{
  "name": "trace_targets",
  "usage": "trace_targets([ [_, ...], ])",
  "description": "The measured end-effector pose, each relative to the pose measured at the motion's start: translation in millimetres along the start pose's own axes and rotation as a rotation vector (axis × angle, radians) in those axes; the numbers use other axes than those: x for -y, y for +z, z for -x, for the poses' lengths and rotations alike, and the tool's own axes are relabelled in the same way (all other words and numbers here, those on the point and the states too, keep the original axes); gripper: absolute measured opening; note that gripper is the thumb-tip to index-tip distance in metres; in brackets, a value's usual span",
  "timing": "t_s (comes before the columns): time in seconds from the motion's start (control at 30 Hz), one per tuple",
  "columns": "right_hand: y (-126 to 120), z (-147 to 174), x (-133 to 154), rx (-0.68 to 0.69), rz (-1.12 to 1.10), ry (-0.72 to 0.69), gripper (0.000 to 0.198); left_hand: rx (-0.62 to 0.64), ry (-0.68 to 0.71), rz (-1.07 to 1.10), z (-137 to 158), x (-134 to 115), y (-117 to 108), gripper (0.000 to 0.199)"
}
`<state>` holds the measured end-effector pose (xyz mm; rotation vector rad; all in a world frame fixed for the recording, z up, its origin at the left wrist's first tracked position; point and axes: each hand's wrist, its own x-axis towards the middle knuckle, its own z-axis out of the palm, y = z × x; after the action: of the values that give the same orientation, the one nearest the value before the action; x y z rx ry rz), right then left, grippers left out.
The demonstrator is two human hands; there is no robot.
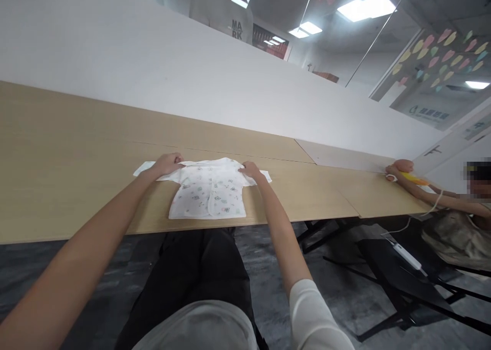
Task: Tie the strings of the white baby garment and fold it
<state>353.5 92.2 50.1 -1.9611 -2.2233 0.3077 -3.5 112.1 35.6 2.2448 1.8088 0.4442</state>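
Observation:
A white baby shirt (203, 189) with a small scattered print lies spread on the table, its hem towards me and its sleeves out to both sides. At its left shoulder end, my left hand (169, 165) is closed, fingers curled on the cloth and covering part of that sleeve. My right hand (251, 170) pinches the opposite shoulder, hiding part of the other sleeve. Both sleeve ends show beyond my hands. The front edge of the shirt lies close to the table's near edge.
The wooden table (95, 130) runs along a white partition (153, 73) with glass above. At the far right a person's arms (422, 194) reach to a doll (404, 167) in yellow. A black folding chair (399, 268) holds a white power strip (407, 257) with a cable.

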Motion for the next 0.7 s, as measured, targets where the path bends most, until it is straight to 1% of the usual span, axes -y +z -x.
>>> trace_targets([
  [0.1, -23, 2, -6, -0.075, -0.008, -0.058, 0.024, -0.037, 0.088, 0.067, -4, 10, -22, 0.032],
  [0.13, -33, 1, -5, -0.116, 0.007, -0.063, 0.023, -0.073, 0.100, 0.064, -7, 9, -31, 0.029],
  [0.17, -45, 0, -2, -0.167, 0.033, -0.058, 0.022, -0.139, 0.111, 0.051, -10, 6, -42, 0.026],
  [0.23, -69, -2, 5, -0.310, 0.118, -0.028, 0.021, -0.361, 0.137, 0.008, -13, -6, -65, 0.026],
  [0.3, -91, -2, 13, -0.473, 0.223, -0.004, 0.023, -0.610, 0.153, -0.017, -10, -20, -87, 0.031],
  [0.33, -99, -1, 15, -0.540, 0.273, -0.012, 0.024, -0.686, 0.167, -0.035, -6, -25, -95, 0.035],
  [0.37, -104, 1, 15, -0.592, 0.320, -0.030, 0.024, -0.727, 0.179, -0.064, 0, -28, -100, 0.038],
  [0.4, -105, 4, 15, -0.620, 0.363, -0.055, 0.025, -0.734, 0.194, -0.100, 7, -29, -102, 0.041],
  [0.47, -97, 12, 9, -0.603, 0.438, -0.108, 0.024, -0.669, 0.220, -0.176, 24, -24, -95, 0.043],
  [0.53, -78, 25, 1, -0.521, 0.502, -0.181, 0.023, -0.544, 0.238, -0.232, 41, -12, -75, 0.039],
  [0.6, -53, 40, -8, -0.413, 0.559, -0.283, 0.021, -0.400, 0.243, -0.257, 56, 3, -50, 0.035],
  [0.67, -29, 57, -15, -0.311, 0.607, -0.379, 0.023, -0.299, 0.246, -0.235, 71, 17, -25, 0.034],
  [0.7, -18, 66, -19, -0.270, 0.625, -0.416, 0.026, -0.268, 0.237, -0.223, 79, 22, -15, 0.035],
])
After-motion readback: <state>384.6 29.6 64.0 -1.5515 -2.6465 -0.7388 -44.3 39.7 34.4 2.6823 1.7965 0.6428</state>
